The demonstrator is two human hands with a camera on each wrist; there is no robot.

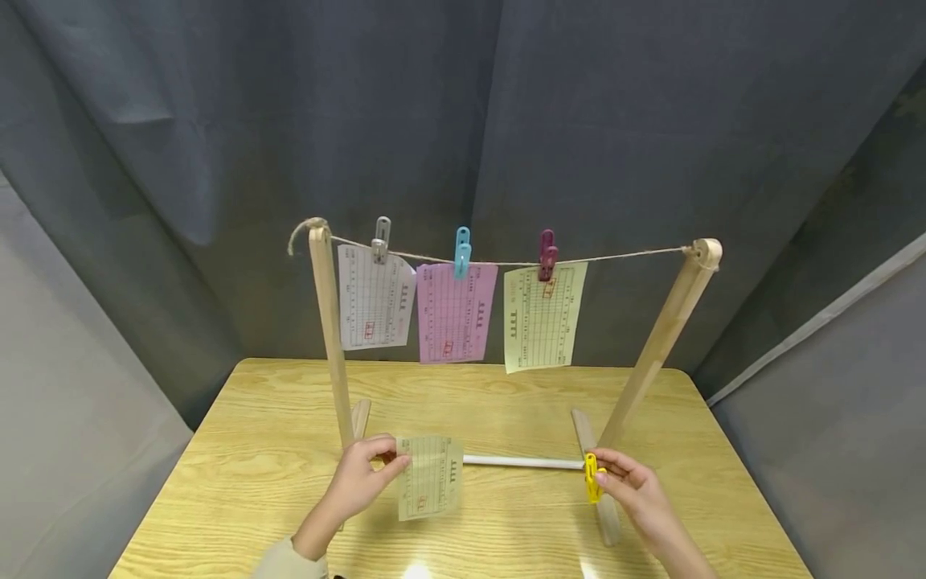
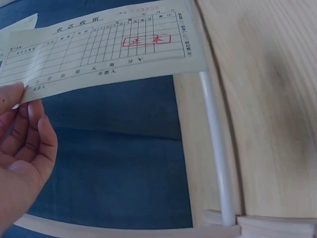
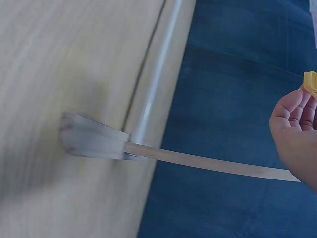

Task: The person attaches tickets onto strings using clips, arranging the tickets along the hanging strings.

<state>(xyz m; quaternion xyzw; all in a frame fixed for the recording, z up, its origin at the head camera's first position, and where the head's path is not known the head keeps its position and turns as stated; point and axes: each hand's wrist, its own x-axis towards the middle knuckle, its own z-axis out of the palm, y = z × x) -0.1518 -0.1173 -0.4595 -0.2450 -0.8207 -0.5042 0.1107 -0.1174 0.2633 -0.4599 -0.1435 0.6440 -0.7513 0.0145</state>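
Observation:
Between thumb and fingers, my left hand (image 1: pixel 365 474) pinches a pale yellow-green receipt slip (image 1: pixel 432 478) by its left edge, held up over the table. Printed grid lines and a red stamp show on the slip in the left wrist view. My right hand (image 1: pixel 637 490) pinches a yellow clothespin (image 1: pixel 592 478) in front of the rack's right post. In the right wrist view only part of that clothespin (image 3: pixel 310 83) shows at the frame's edge. Above both hands, a twine line (image 1: pixel 629 256) carries a white slip (image 1: pixel 376 297), a pink slip (image 1: pixel 457 314) and a yellow-green slip (image 1: pixel 544 318).
Grey (image 1: pixel 381 240), blue (image 1: pixel 462 252) and maroon (image 1: pixel 547 256) clothespins clip the hanging slips. The line runs between a left wooden post (image 1: pixel 329 338) and a right wooden post (image 1: pixel 658 346), joined low by a white rod (image 1: pixel 521 461). Behind the wooden table (image 1: pixel 275 450) hangs a dark curtain (image 1: pixel 463 121).

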